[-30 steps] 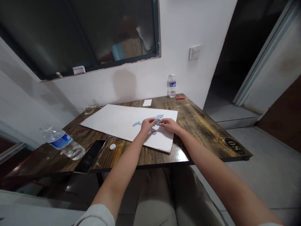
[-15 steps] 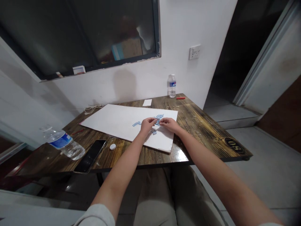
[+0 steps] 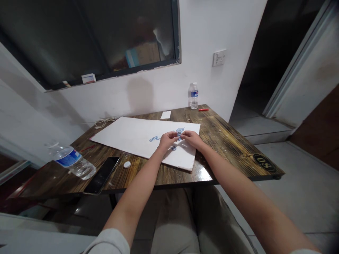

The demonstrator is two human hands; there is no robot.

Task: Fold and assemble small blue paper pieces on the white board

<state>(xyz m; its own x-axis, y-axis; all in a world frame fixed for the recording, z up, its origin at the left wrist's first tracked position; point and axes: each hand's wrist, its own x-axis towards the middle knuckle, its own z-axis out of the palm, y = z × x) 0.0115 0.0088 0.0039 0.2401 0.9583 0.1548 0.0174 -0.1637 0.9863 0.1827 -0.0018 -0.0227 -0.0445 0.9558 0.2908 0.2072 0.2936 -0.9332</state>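
My left hand (image 3: 167, 140) and my right hand (image 3: 191, 138) meet over the right part of a white board (image 3: 132, 132). Both hands are closed, thumb and fingers pinching a small blue-striped piece (image 3: 179, 135) between them. Just behind it on the board lies a cluster of similar blue pieces (image 3: 181, 129), partly hidden by my fingers. Left of my left hand is another group of blue-striped pieces (image 3: 153, 139). One more small striped piece (image 3: 173, 148) rests below my hands. What the pieces are made of is too small to tell.
The board lies on a dark wooden table (image 3: 222, 151). At the left are a tilted water bottle (image 3: 71, 160), a black phone (image 3: 102, 175) and a white cap (image 3: 127, 164). Toward the wall stand another bottle (image 3: 194, 96), a red pen-like stick (image 3: 203, 109), a white card (image 3: 165, 115) and a cable (image 3: 104, 122).
Both hands have shifted up slightly, and the small striped piece between the fingertips shows more clearly. The other things have stayed where they were.
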